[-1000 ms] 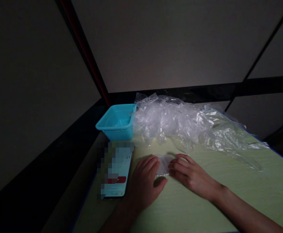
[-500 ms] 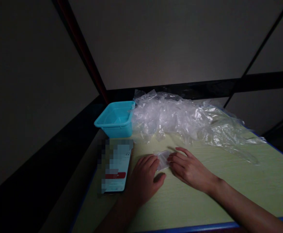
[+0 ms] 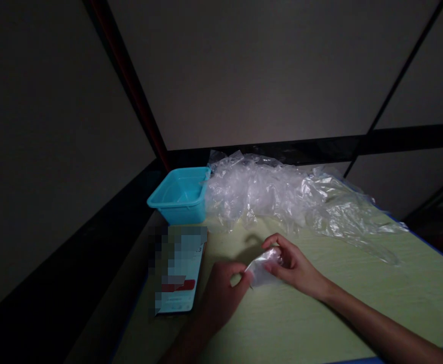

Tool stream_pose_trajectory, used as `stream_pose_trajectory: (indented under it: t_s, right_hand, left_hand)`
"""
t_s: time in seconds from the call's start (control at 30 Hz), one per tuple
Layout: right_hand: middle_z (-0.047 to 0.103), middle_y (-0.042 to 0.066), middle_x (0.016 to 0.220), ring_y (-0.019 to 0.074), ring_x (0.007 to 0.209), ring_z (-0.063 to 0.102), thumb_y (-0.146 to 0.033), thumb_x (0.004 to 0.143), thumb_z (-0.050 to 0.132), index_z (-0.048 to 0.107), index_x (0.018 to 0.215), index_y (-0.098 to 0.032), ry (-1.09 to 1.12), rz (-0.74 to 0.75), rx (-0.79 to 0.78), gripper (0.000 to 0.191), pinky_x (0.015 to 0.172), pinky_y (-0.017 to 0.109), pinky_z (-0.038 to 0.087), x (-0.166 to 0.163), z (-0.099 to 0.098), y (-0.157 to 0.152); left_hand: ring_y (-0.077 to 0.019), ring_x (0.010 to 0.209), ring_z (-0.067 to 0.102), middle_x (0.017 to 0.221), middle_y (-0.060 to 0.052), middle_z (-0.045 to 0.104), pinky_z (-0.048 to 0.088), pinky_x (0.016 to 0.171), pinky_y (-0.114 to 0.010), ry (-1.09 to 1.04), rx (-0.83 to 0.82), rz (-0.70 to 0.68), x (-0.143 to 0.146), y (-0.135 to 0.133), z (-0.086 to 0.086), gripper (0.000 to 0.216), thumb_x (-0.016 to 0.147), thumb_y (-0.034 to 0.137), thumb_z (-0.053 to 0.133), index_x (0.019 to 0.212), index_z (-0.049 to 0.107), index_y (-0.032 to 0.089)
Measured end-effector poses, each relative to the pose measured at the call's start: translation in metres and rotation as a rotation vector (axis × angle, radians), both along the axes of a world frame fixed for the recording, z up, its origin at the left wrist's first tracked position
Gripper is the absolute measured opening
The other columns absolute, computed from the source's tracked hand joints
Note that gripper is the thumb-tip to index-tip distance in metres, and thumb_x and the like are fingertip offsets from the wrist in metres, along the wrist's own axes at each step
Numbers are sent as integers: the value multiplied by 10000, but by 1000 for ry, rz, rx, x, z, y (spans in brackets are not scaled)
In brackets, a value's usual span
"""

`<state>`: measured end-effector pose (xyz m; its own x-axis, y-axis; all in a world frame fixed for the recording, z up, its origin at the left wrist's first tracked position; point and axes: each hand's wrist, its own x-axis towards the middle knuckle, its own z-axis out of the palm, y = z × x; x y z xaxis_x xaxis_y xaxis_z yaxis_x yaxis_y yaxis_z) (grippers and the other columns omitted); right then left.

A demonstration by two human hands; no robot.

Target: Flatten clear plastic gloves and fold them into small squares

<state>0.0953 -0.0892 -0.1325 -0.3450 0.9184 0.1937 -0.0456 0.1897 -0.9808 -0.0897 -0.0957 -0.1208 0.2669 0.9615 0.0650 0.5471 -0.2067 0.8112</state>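
Note:
A small clear plastic bag point(image 3: 263, 270) is stretched between my two hands, just over the table. My left hand point(image 3: 225, 290) pinches its left edge between thumb and fingertips. On the other side, my right hand point(image 3: 292, 264) grips the bag with the thumb in front and the fingers curled behind its upper right part. The bag looks thin and slightly cloudy, and its lower edge is blurred. Whether anything lies inside it I cannot tell.
A heap of crumpled clear plastic bags point(image 3: 259, 192) spreads along the back of the pale table point(image 3: 343, 313). Left of it stands a blue plastic basin point(image 3: 185, 215). A phone point(image 3: 183, 270) with a lit screen lies in front of the basin, close to my left hand. A wall rises behind.
The bag was lying flat on the table under my fingertips. Now both hands have closed on it and lifted it, tilting it up. The view has shifted slightly.

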Motion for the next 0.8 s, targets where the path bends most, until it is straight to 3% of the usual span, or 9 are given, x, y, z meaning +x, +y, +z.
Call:
stream_pose_trajectory:
  t_s: [0.17, 0.33, 0.53, 0.8]
  right_hand:
    - [480, -58, 630, 71, 514, 427, -311, 755, 648, 417, 992, -210, 98, -20, -141, 346, 454, 178, 305, -4, -6, 1]
    - [469, -68, 605, 55, 491, 404, -309, 754, 653, 437, 990, -203, 104, 5, -160, 337, 434, 165, 273, -3, -5, -1]
    - [541, -42, 651, 69, 519, 470, -303, 722, 677, 439, 975, -208, 143, -22, -178, 359, 450, 176, 320, -2, -1, -1]
    - [559, -55, 617, 59, 464, 462, -325, 683, 707, 426, 986, -200, 179, -78, -251, 432, 435, 168, 322, 1, -1, 3]
  left_hand:
    - [-179, 637, 538, 546, 6, 576, 384, 601, -266, -158, -210, 32, -1, 5, -1, 236, 688, 366, 567, 569, 618, 170]
    - [-171, 611, 520, 518, 7, 550, 362, 574, -258, -193, -257, 36, 0, 7, 5, 253, 660, 387, 554, 540, 588, 167]
    - [-171, 589, 531, 552, -22, 614, 369, 609, -273, -240, -287, -12, 0, 9, 12, 272, 663, 364, 492, 507, 600, 168]
    - [-181, 672, 585, 615, -17, 653, 399, 710, -277, -334, -262, 13, -3, 15, 8, 229, 655, 349, 487, 544, 602, 185]
